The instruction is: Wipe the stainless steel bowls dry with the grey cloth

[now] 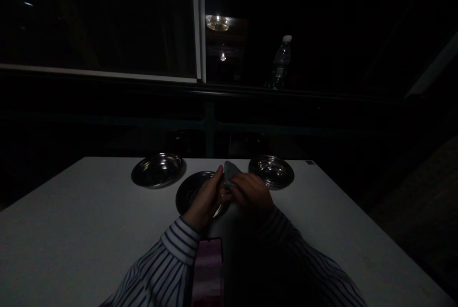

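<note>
A small grey piece [231,171] with a pointed top is held between my two hands above the table; it is too dim to tell what it is. My left hand [208,198] closes on its left side, thumb pressed up along it. From the right, my right hand [252,193] grips it with bent fingers. Behind and below my left hand sits a shiny steel bowl [186,194], partly hidden by the hand. Another steel bowl [157,171] stands to the left, and a third steel bowl [272,171] lies just beyond my right hand.
The bowls stand on a white table [107,240]. A phone [207,269] with a lit pinkish screen lies between my forearms. Past the table's far edge, a clear plastic bottle [282,64] with a white cap stands on a ledge by the dark window.
</note>
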`<move>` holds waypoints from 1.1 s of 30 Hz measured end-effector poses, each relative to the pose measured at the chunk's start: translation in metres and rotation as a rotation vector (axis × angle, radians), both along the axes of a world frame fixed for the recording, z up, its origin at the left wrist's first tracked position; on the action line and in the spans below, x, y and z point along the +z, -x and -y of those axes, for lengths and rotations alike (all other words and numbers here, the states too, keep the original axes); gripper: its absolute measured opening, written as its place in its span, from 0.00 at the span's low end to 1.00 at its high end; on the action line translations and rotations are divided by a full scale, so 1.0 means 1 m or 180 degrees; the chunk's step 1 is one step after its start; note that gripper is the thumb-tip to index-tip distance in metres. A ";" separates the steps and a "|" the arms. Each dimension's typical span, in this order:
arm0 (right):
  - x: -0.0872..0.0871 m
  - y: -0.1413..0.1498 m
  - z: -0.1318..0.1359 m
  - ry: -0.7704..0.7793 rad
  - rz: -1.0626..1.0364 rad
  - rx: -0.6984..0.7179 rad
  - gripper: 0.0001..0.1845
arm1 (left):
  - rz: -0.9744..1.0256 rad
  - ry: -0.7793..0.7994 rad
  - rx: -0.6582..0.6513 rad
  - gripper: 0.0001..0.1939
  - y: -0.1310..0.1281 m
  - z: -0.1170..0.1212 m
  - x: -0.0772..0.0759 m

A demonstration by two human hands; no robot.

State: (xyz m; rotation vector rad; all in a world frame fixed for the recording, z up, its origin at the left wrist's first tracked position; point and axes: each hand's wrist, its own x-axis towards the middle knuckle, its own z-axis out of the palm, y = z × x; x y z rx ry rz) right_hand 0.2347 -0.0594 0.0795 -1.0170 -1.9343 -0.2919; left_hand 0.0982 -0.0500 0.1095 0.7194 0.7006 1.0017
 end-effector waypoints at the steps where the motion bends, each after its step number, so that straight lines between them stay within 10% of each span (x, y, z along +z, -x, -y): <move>1: -0.003 0.000 -0.001 -0.0047 0.0086 0.0012 0.12 | -0.0073 -0.0049 0.0143 0.12 -0.001 -0.003 0.000; 7: -0.013 -0.009 -0.004 -0.0171 0.0646 0.0225 0.13 | -0.0287 -0.0441 0.0099 0.12 -0.005 -0.021 -0.007; 12: 0.003 -0.038 -0.010 0.0033 -0.0167 0.0108 0.12 | -0.0595 -0.0679 0.0045 0.15 -0.003 -0.031 0.000; 20: 0.033 -0.064 -0.025 0.1675 -0.1142 0.0034 0.17 | -0.0640 -0.0825 -0.0582 0.16 -0.004 -0.044 0.008; 33: 0.030 -0.092 -0.035 0.1646 -0.1871 -0.0398 0.14 | -0.0805 -0.0913 -0.0475 0.11 -0.011 -0.053 -0.016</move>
